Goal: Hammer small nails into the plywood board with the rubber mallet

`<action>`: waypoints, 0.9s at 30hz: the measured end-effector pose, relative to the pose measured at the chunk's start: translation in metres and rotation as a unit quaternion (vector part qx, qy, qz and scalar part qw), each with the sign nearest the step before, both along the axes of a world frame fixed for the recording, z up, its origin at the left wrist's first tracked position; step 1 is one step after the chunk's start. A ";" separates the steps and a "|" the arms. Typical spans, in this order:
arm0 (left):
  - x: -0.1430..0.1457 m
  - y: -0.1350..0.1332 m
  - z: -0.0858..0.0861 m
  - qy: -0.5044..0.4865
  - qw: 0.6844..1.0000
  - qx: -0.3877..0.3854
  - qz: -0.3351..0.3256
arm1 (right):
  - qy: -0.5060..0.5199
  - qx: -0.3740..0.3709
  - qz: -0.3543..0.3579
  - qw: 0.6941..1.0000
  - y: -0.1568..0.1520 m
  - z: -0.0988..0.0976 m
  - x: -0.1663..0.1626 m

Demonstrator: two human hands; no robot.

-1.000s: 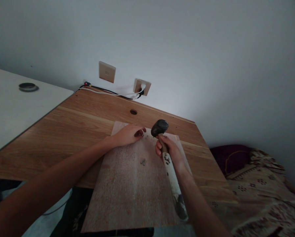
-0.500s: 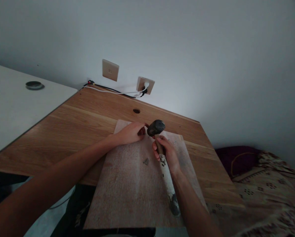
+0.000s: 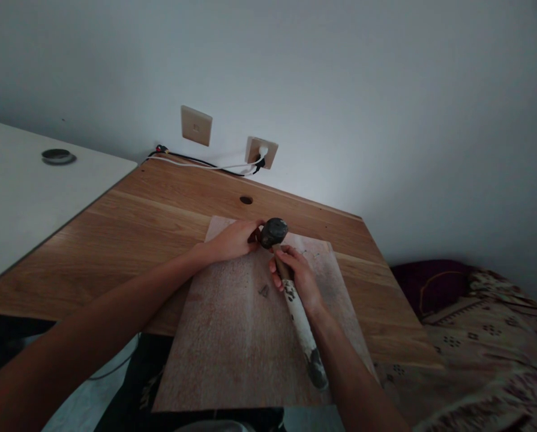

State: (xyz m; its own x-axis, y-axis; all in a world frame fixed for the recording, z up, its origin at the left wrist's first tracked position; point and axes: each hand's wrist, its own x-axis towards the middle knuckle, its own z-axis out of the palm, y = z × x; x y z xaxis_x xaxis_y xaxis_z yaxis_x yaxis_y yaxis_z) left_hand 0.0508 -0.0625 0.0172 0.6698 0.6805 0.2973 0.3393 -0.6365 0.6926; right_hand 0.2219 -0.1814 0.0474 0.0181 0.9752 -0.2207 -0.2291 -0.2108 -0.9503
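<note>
A reddish wooden board lies on the brown desk and juts over its near edge. My right hand is wrapped round the neck of a hammer with a dark head and a white, stained handle. The hammer's head sits right beside the fingertips of my left hand, which rests on the board's far end with fingers pinched on something too small to make out. A small dark mark or nail lies near the board's middle.
A white desk with a round grommet adjoins on the left. Two wall plates and a socket with a white plug and cables sit behind the desk. A patterned bed cover lies to the right.
The hammer's head has come down and leftward, from beside my left hand to right against its fingertips. My left hand has stayed in place on the board.
</note>
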 end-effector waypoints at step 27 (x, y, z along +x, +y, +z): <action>-0.002 -0.002 -0.001 -0.029 0.999 0.039 0.007 | 0.033 0.036 -0.031 0.998 0.000 -0.003 0.003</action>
State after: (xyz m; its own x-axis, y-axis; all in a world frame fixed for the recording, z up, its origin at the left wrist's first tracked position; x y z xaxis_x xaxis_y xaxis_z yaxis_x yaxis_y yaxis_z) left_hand 0.0486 -0.0646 0.0166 0.6407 0.6632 0.3869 0.3098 -0.6843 0.6601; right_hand 0.2249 -0.1818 0.0440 0.0656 0.9860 -0.1534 -0.3021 -0.1269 -0.9448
